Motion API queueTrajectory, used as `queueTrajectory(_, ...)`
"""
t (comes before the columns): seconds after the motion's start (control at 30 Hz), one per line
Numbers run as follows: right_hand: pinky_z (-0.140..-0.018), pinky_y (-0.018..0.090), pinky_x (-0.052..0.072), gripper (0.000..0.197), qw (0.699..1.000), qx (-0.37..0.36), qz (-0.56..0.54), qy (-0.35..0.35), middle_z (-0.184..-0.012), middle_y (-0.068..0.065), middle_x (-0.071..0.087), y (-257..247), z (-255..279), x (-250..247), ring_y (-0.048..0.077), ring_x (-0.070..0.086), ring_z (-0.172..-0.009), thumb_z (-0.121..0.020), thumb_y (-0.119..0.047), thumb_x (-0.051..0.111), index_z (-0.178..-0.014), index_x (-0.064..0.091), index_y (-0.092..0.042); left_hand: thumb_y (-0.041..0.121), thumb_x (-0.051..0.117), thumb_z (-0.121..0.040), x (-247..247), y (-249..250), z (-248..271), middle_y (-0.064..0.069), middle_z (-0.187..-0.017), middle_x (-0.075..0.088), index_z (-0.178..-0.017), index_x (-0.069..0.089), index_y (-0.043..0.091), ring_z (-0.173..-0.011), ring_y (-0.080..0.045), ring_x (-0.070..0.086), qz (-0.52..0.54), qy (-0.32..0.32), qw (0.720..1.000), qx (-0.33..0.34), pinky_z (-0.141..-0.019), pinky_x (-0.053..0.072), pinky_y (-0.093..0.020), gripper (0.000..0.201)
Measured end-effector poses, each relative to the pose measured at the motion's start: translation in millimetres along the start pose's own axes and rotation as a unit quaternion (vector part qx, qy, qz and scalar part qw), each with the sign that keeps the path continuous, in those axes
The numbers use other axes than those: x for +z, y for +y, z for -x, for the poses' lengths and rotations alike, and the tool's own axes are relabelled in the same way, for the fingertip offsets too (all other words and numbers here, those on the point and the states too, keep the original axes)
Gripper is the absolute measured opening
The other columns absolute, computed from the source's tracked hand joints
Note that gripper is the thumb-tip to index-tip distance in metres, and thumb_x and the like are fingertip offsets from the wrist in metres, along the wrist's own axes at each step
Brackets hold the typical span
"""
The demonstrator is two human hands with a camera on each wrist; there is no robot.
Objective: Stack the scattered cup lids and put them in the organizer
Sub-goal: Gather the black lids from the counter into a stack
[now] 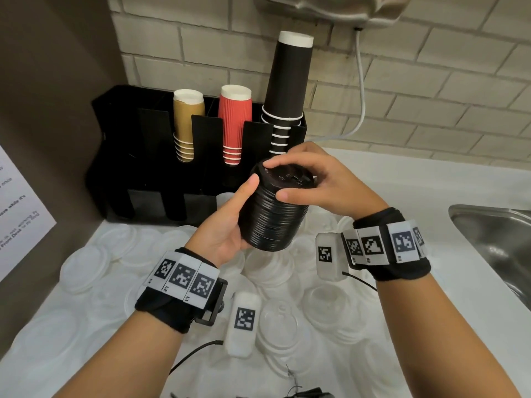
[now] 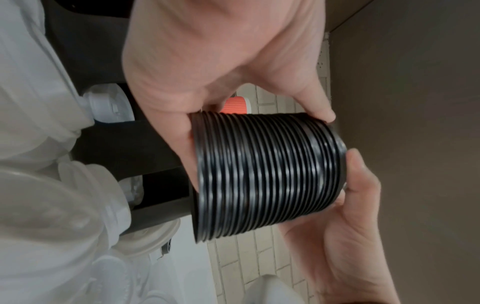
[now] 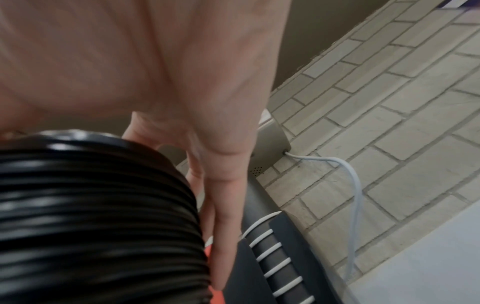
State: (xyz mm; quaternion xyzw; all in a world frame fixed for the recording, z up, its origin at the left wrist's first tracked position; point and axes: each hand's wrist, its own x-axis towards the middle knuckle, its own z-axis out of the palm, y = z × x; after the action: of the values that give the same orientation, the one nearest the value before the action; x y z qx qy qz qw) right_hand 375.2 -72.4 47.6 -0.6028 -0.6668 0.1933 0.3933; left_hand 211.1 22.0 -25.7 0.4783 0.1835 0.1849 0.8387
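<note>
A tall stack of black cup lids (image 1: 273, 216) (image 2: 267, 174) (image 3: 91, 216) is held tilted in the air in front of the black organizer (image 1: 143, 173). My left hand (image 1: 241, 216) grips the stack's lower part from the left, thumb along its side. My right hand (image 1: 275, 179) pinches the top lid's rim between thumb and fingers; its fingers (image 3: 223, 226) run down the far side. Many clear white lids (image 1: 275, 268) lie scattered on the white counter (image 1: 402, 191) beneath. Some white lids (image 2: 109, 107) sit in a front slot of the organizer.
The organizer's back slots hold gold cups (image 1: 186, 124), red cups (image 1: 234, 122) and tall black cups (image 1: 287, 90). A steel sink (image 1: 494, 239) lies at the right. A brown wall with a paper notice (image 1: 17, 214) closes the left. A wall dispenser (image 1: 344, 7) with a cable hangs above.
</note>
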Motion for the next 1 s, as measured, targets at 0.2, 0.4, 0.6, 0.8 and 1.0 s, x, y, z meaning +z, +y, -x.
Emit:
queueTrajectory(0.2, -0.081, 0.024, 0.054, 0.034, 0.989, 0.071, -0.127, 0.037, -0.105, -0.008, 0.061, 5.5, -11.6, -28.1, 0.008, 0.065, -0.1, -0.097, -0.048, 0.034, -0.113, 0.063, -0.037, 0.059, 0.069, -0.064, 5.6, 12.0, -3.6, -0.001, -0.102, 0.076, -0.113, 0.067, 0.021, -0.096, -0.023, 0.072, 0.09, 0.078, 0.993, -0.011, -0.067, 0.059, -0.04, 0.063)
queueTrajectory(0.4, -0.067, 0.029, 0.052, 0.025, 0.901, 0.312, -0.146, 0.263, -0.073, 0.002, 0.055, 97.9, -37.5, -62.9, 0.016, 0.059, -0.069, -0.095, -0.008, 0.041, -0.082, 0.061, -0.012, 0.06, 0.071, -0.061, -1.3, 26.8, -4.8, -0.01, -0.13, 0.063, -0.135, 0.053, 0.017, -0.111, -0.03, 0.066, 0.115, 0.103, 0.988, 0.002, -0.074, 0.058, -0.044, 0.088)
queueTrajectory(0.6, -0.09, 0.033, 0.039, 0.031, 0.882, 0.409, 0.235, 0.013, -0.126, 0.008, 0.05, 169.7, -72.3, -53.7, 0.033, 0.051, -0.119, -0.096, -0.025, 0.053, -0.125, 0.056, -0.019, 0.06, 0.071, -0.06, -3.4, 34.7, -9.0, -0.008, -0.126, 0.067, -0.13, 0.057, 0.018, -0.109, -0.028, 0.067, 0.102, 0.088, 0.991, 0.014, -0.076, 0.058, -0.044, 0.082)
queueTrajectory(0.8, -0.1, 0.043, 0.044, 0.05, 0.845, 0.39, 0.353, -0.096, -0.146, 0.008, 0.042, 204.7, -84.2, -47.6, 0.034, 0.048, -0.125, -0.094, -0.022, 0.05, -0.141, 0.041, -0.035, 0.065, 0.063, -0.063, -6.2, 42.4, -15.0, -0.006, -0.123, 0.068, -0.128, 0.058, 0.02, -0.11, -0.027, 0.067, 0.068, 0.111, 0.991, 0.01, -0.082, 0.058, -0.045, 0.079)
queueTrajectory(1.0, -0.105, 0.038, 0.036, 0.058, 0.853, 0.449, 0.264, -0.041, -0.147, 0.016, 0.04, 237.8, -90.3, -44.4, 0.035, 0.041, -0.133, -0.093, -0.031, 0.06, -0.143, 0.04, -0.011, 0.063, 0.065, -0.062, -10.2, 39.6, -17.4, -0.007, -0.124, 0.068, -0.125, 0.06, 0.019, -0.11, -0.027, 0.067, 0.07, 0.105, 0.992, 0.011, -0.075, 0.059, -0.042, 0.077)
